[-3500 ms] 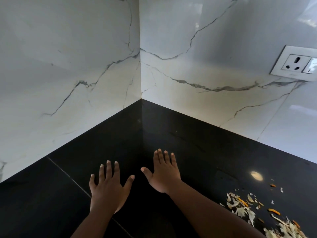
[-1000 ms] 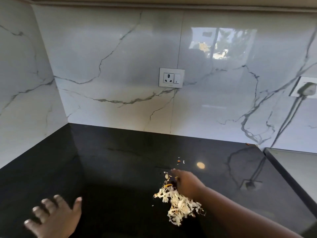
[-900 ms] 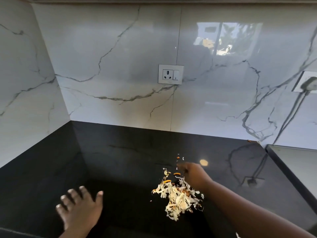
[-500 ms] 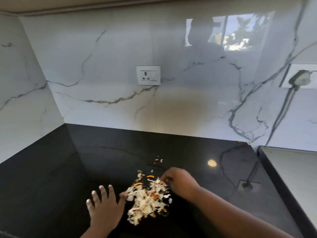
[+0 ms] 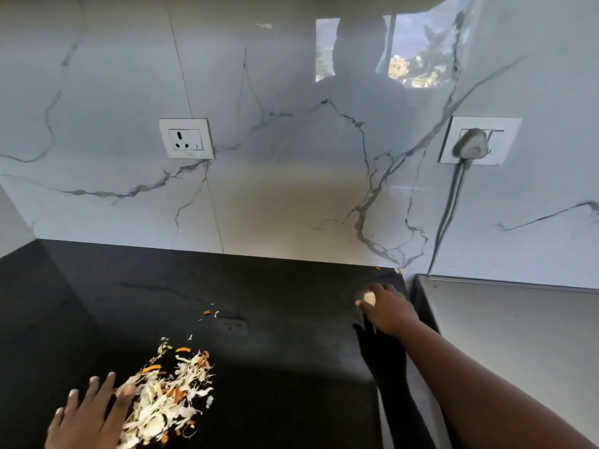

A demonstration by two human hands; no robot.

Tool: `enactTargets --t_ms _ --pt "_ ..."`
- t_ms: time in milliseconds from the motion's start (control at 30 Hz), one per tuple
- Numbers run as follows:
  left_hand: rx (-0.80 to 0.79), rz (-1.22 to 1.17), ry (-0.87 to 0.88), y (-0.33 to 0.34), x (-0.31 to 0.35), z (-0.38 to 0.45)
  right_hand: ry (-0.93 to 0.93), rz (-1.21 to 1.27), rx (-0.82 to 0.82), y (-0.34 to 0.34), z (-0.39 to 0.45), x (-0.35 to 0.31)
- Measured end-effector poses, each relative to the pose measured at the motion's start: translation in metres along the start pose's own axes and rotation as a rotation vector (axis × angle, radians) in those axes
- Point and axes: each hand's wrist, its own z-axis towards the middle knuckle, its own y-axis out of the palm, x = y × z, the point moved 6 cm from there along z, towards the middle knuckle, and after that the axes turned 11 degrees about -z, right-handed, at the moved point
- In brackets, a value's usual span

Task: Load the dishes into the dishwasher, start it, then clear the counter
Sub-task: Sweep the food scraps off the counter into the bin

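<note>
A pile of pale and orange vegetable peelings (image 5: 168,393) lies on the black stone counter (image 5: 275,367) at the lower left. My left hand (image 5: 87,416) rests flat beside the pile with straight fingers, its thumb against the pile's left edge. My right hand (image 5: 389,311) stretches out to the counter's back right corner, fingers spread low over the stone and holding nothing I can see. A few loose bits (image 5: 210,313) lie in the middle of the counter. Two tiny scraps (image 5: 385,269) sit at the foot of the wall just beyond my right hand.
A grey steel surface (image 5: 518,335) adjoins the counter on the right. The marble wall behind carries an empty socket (image 5: 186,139) and a plugged-in socket (image 5: 470,145), whose cable (image 5: 449,215) drops to the steel surface.
My right hand has left the pile and reached right to the counter's back corner. My left hand stays against the pile. The view has shifted right.
</note>
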Motion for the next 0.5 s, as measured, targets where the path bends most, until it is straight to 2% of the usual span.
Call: enactTargets --t_ms 133,200,433,500 --pt "0.119 -0.339 -0.1 -0.024 0.007 -0.01 0.034 0.004 -0.011 0.001 0.028 0.011" --pt "0.178 -0.426 -0.137 -0.028 0.007 -0.01 0.043 -0.002 -0.015 0.002 0.041 0.013" --pt "0.18 -0.375 -0.153 -0.028 0.003 -0.004 0.071 -0.052 -0.08 0.019 0.093 0.027" --pt "0.167 -0.338 -0.16 -0.029 0.008 -0.008 0.072 -0.111 -0.055 0.024 0.102 0.026"
